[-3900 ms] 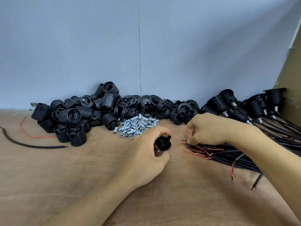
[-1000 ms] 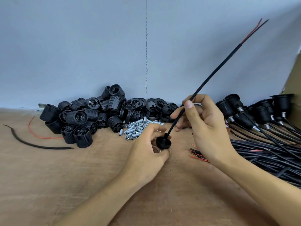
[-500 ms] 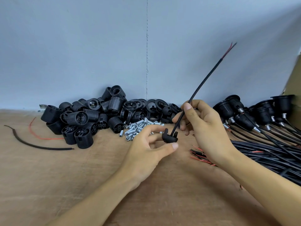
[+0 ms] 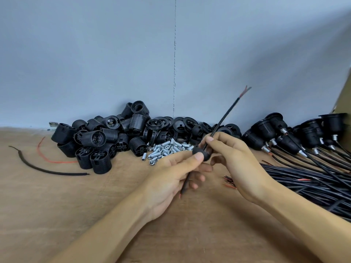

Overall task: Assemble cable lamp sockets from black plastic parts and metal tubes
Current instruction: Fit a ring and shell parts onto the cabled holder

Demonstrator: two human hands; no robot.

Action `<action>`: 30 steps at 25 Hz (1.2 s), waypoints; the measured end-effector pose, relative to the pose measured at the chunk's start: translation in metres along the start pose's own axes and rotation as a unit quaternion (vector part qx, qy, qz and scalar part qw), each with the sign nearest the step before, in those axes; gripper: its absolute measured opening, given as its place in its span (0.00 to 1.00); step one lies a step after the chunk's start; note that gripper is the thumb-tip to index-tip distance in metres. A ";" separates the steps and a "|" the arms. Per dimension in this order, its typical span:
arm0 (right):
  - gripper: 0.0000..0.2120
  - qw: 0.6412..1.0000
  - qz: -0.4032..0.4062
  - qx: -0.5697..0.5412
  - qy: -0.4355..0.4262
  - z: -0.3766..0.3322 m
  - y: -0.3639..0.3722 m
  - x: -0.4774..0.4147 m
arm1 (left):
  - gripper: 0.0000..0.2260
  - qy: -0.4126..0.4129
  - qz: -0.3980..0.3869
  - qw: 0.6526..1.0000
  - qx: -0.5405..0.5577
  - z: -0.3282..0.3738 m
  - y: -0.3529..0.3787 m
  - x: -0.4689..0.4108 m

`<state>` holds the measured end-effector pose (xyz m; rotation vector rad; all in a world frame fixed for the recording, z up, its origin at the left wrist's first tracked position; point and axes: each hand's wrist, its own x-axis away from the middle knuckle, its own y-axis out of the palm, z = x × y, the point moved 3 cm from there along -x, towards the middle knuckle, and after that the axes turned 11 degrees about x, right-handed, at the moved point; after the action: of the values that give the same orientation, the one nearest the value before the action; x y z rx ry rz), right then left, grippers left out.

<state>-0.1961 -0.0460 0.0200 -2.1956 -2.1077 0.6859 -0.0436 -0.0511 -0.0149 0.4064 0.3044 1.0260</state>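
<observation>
Head: wooden bench [image 4: 57,205], grey wall [image 4: 95,54]; left fingers [image 4: 197,158] pinch cap [image 4: 206,156], right fingers [image 4: 215,143] pinch cable [image 4: 226,116].

Soft, even, moderately bright light fills the scene. The wall [image 4: 95,54] darkens toward its upper right corner. Faint, diffuse shadows lie on the worktop [image 4: 57,215] under the left hand [image 4: 171,179] and right hand [image 4: 237,164]. The wide lens stretches the forearms at the bottom edge. The upper tip of the cable [image 4: 226,116] is slightly smeared, and the black cap [image 4: 196,149] shows little detail.
</observation>
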 end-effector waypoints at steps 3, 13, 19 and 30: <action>0.11 0.999 -0.035 0.001 -0.006 -0.008 0.005 0.005 | 0.14 0.003 -0.018 0.999 -0.029 -0.006 0.007 -0.001; 0.18 0.959 -0.011 0.280 -0.047 -0.002 0.010 0.010 | 0.14 0.037 0.033 0.999 0.022 -0.010 0.002 -0.005; 0.23 0.904 0.049 0.421 -0.048 -0.008 -0.007 0.008 | 0.13 0.088 0.091 0.990 0.059 0.003 -0.007 -0.009; 0.15 0.753 0.067 0.652 0.067 0.023 -0.056 -0.016 | 0.17 0.057 0.182 0.977 -0.092 0.002 -0.036 -0.008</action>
<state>-0.2565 -0.0629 0.0219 -1.4098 -0.7688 1.3539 -0.0194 -0.0745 -0.0291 0.2388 0.2400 1.4275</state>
